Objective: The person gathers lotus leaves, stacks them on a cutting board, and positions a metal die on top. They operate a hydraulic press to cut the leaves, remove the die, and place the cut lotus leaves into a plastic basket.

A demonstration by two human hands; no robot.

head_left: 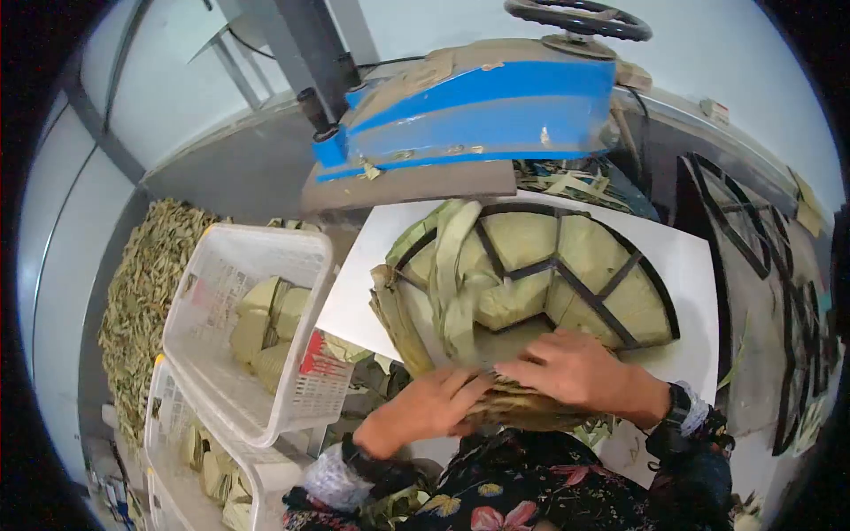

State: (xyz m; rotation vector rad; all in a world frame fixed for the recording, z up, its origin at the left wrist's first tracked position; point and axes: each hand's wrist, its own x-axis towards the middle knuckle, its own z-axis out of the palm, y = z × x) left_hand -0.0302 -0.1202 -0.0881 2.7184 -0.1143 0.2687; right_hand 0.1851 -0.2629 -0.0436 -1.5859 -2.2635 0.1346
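A black metal cutting frame (pixel 555 263), divided into several compartments, sits on the white board (pixel 699 265) in front of me. Pale green leaves show through its compartments, and loose long leaves (pixel 453 265) lie across its left side. Along the near edge, close to my body, is a bundle of brownish dry leaves (pixel 522 409). My left hand (pixel 425 409) has its fingers curled on the left end of this bundle. My right hand (pixel 575 373) is closed over the upper side, fingers bent and slightly blurred. The undersides of both hands are hidden.
Behind the board stands a blue press (pixel 478 111) with a black handwheel (pixel 580 18). White plastic crates (pixel 266 234) holding stacks of cut leaf pieces (pixel 270 332) are at left. A large heap of leaf scraps (pixel 146 292) lies beyond them. More black frames (pixel 735 212) lie at right.
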